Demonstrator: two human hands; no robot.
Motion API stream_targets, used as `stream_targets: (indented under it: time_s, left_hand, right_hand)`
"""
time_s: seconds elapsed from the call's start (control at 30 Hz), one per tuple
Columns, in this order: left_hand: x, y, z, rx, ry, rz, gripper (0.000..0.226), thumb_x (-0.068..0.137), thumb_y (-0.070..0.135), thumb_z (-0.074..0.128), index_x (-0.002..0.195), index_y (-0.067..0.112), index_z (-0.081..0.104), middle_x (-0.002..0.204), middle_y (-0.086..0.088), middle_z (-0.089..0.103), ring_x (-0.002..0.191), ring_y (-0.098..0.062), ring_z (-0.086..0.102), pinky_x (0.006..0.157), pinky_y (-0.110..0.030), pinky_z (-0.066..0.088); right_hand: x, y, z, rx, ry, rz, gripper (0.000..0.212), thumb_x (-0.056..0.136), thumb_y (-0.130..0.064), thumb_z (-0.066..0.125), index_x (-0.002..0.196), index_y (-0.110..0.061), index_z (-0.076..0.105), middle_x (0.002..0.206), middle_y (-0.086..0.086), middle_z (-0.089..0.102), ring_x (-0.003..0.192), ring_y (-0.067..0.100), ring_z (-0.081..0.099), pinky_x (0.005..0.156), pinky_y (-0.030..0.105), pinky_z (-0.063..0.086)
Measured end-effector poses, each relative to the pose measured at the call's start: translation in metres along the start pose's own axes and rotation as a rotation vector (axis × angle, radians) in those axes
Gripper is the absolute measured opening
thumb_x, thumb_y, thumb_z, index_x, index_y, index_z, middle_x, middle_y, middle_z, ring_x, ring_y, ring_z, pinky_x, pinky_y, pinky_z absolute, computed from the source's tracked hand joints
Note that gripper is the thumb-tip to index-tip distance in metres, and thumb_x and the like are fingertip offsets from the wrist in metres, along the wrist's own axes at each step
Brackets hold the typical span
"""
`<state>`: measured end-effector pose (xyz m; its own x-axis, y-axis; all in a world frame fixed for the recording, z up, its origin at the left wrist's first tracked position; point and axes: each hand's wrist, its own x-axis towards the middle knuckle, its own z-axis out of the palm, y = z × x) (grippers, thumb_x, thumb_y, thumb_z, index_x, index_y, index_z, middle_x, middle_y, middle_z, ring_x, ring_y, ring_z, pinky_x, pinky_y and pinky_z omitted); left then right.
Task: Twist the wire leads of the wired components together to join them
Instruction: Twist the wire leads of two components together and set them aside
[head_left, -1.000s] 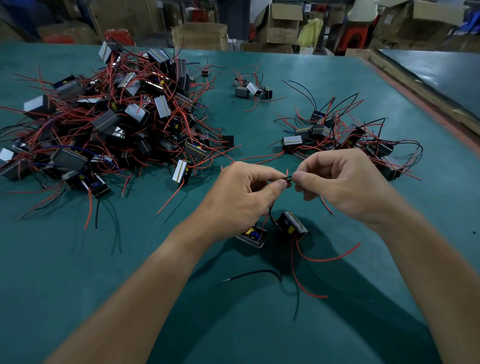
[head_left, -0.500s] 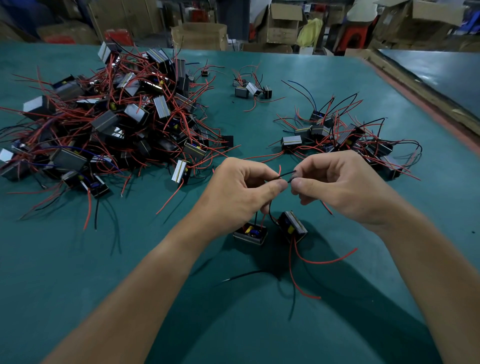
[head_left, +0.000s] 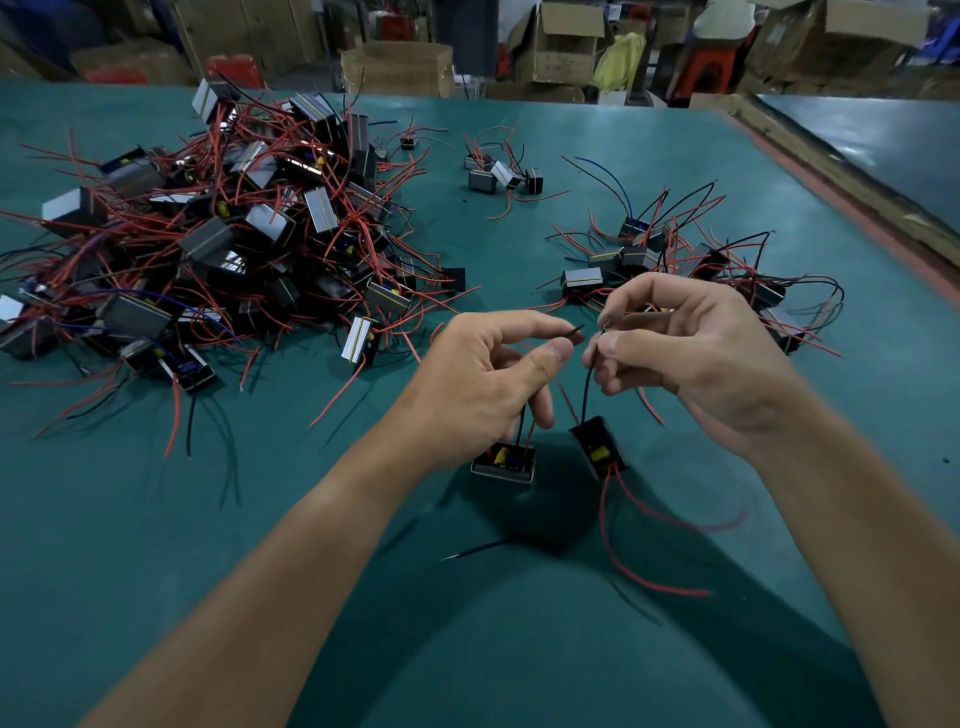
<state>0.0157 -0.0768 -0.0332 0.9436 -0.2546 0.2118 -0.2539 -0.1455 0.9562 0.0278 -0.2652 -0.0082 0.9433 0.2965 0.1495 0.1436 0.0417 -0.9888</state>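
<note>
A black lead (head_left: 573, 331) is pinched between thumb and forefinger of the left hand (head_left: 483, 384), its tip projecting towards the right hand (head_left: 691, 353). A second lead (head_left: 586, 387) is pinched by the right hand and runs down to the right component (head_left: 597, 448). The two tips are held near each other, a gap between. The left component (head_left: 503, 462) is seen below the left hand; contact with the surface (head_left: 156, 545) cannot be told. A large pile (head_left: 234, 234) is noted left, a smaller group (head_left: 675, 260) beyond the right hand.
</note>
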Motion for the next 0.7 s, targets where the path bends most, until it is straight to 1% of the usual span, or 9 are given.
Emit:
stream_targets:
  time_s: [0.1, 0.13, 0.2, 0.27, 0.33, 0.4, 0.5, 0.63, 0.7]
  left_hand:
    - [-0.0008, 0.0007, 0.0002, 0.013, 0.016, 0.033, 0.014, 0.096, 0.015, 0.061, 0.096, 0.026, 0.069, 0.056, -0.001, 0.066, 0.038, -0.018, 0.037, 0.037, -0.019, 0.032]
    - [-0.0007, 0.0008, 0.0002, 0.021, 0.020, 0.051, 0.014, 0.095, 0.015, 0.061, 0.095, 0.026, 0.070, 0.057, 0.000, 0.066, 0.039, -0.018, 0.037, 0.038, -0.022, 0.031]
    - [-0.0008, 0.0014, 0.0008, 0.042, 0.025, 0.080, 0.012, 0.092, 0.018, 0.062, 0.094, 0.024, 0.071, 0.058, 0.002, 0.066, 0.041, -0.015, 0.039, 0.039, -0.024, 0.031]
    - [-0.0014, 0.0018, 0.0019, 0.054, 0.037, 0.100, 0.012, 0.090, 0.018, 0.061, 0.094, 0.019, 0.073, 0.057, 0.003, 0.066, 0.040, -0.006, 0.041, 0.040, -0.018, 0.032]
    - [-0.0024, 0.0022, 0.0031, 0.060, 0.047, 0.121, 0.013, 0.091, 0.010, 0.061, 0.094, 0.010, 0.074, 0.057, 0.000, 0.065, 0.038, 0.002, 0.042, 0.041, -0.013, 0.033]
    - [-0.0034, 0.0025, 0.0041, 0.068, 0.055, 0.129, 0.013, 0.093, 0.002, 0.060, 0.095, 0.001, 0.073, 0.056, -0.004, 0.065, 0.036, 0.002, 0.044, 0.042, -0.009, 0.033]
    - [-0.0041, 0.0034, 0.0045, 0.076, 0.056, 0.128, 0.014, 0.093, 0.000, 0.060, 0.094, -0.003, 0.073, 0.056, -0.007, 0.064, 0.036, 0.003, 0.045, 0.043, -0.008, 0.033]
    - [-0.0047, 0.0051, 0.0041, 0.083, 0.049, 0.120, 0.015, 0.094, 0.002, 0.061, 0.090, -0.003, 0.074, 0.055, -0.006, 0.064, 0.036, 0.002, 0.043, 0.043, -0.008, 0.032]
    - [-0.0049, 0.0060, 0.0037, 0.092, 0.049, 0.122, 0.015, 0.093, 0.002, 0.062, 0.086, -0.003, 0.073, 0.054, -0.006, 0.064, 0.036, 0.002, 0.043, 0.043, -0.008, 0.032]
  right_hand:
    - [0.0003, 0.0002, 0.0004, -0.028, 0.006, -0.012, 0.019, 0.084, 0.014, 0.061, 0.082, -0.006, 0.060, 0.068, 0.014, 0.070, 0.052, 0.018, 0.059, 0.054, 0.027, 0.055]
    - [0.0004, 0.0002, 0.0004, -0.039, 0.010, -0.019, 0.020, 0.084, 0.014, 0.061, 0.082, -0.006, 0.061, 0.067, 0.013, 0.071, 0.051, 0.018, 0.059, 0.054, 0.027, 0.055]
    - [0.0006, 0.0005, 0.0006, -0.059, 0.018, -0.032, 0.020, 0.085, 0.013, 0.061, 0.081, -0.007, 0.062, 0.066, 0.011, 0.071, 0.050, 0.017, 0.060, 0.054, 0.028, 0.056]
    - [0.0009, 0.0011, 0.0011, -0.081, 0.025, -0.043, 0.020, 0.086, 0.011, 0.061, 0.080, -0.008, 0.062, 0.064, 0.010, 0.070, 0.050, 0.017, 0.061, 0.054, 0.027, 0.057]
    - [0.0011, 0.0016, 0.0016, -0.098, 0.030, -0.054, 0.020, 0.087, 0.010, 0.062, 0.078, -0.008, 0.063, 0.064, 0.009, 0.071, 0.050, 0.016, 0.061, 0.054, 0.027, 0.056]
    - [0.0013, 0.0023, 0.0017, -0.115, 0.030, -0.070, 0.020, 0.086, 0.009, 0.063, 0.077, -0.008, 0.064, 0.064, 0.008, 0.071, 0.051, 0.015, 0.061, 0.054, 0.026, 0.056]
    - [0.0014, 0.0034, 0.0017, -0.153, 0.034, -0.102, 0.020, 0.085, 0.009, 0.065, 0.076, -0.009, 0.066, 0.063, 0.005, 0.070, 0.053, 0.015, 0.062, 0.054, 0.026, 0.056]
    - [0.0017, 0.0037, 0.0016, -0.203, 0.053, -0.131, 0.022, 0.082, 0.008, 0.069, 0.074, -0.013, 0.069, 0.060, 0.000, 0.068, 0.052, 0.013, 0.061, 0.054, 0.024, 0.055]
    - [0.0015, 0.0034, 0.0018, -0.219, 0.055, -0.144, 0.023, 0.081, 0.006, 0.071, 0.072, -0.015, 0.071, 0.059, 0.001, 0.067, 0.052, 0.014, 0.060, 0.054, 0.024, 0.055]
